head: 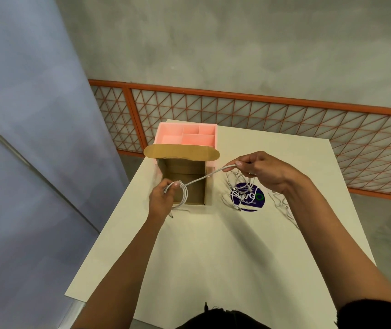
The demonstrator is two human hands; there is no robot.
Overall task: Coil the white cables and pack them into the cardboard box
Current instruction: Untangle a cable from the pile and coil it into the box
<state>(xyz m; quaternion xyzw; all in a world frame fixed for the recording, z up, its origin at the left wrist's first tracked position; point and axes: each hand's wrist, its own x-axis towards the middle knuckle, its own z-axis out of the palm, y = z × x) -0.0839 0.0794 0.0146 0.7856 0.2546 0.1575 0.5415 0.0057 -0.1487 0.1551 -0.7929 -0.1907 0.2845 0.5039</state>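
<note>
Nearest you, both forearms reach out over the cream table [225,257]; its front half is bare.

Your left hand [162,198] is closed around a small coil of white cable [182,194], a few loops hanging from the fingers just at the near left corner of the cardboard box [202,186]. One plug end dangles below that hand, close to the tabletop.

From the coil a straight run of the same cable crosses above the open box to your right hand [261,172], which pinches the far end between thumb and forefinger, the line held taut. So this cable is mid-coil: loops formed, a last stretch left to wind in.

Under and beside the right hand lies the loose cable pile [239,186], tangled over a round purple sticker [248,197], with more strands trailing right toward the table edge. None of those is coiled.

The box sits open, lid flap [181,151] folded back. What shows of its inside looks empty, though the near part of the floor is hidden by the hand and coil, so can't confirm.

Behind it, touching the flap, stands a pink divided organizer [187,134], compartments bare.

Judgement: early stage. Likely nothing packed; one cable nearly coiled, several to go.
</note>
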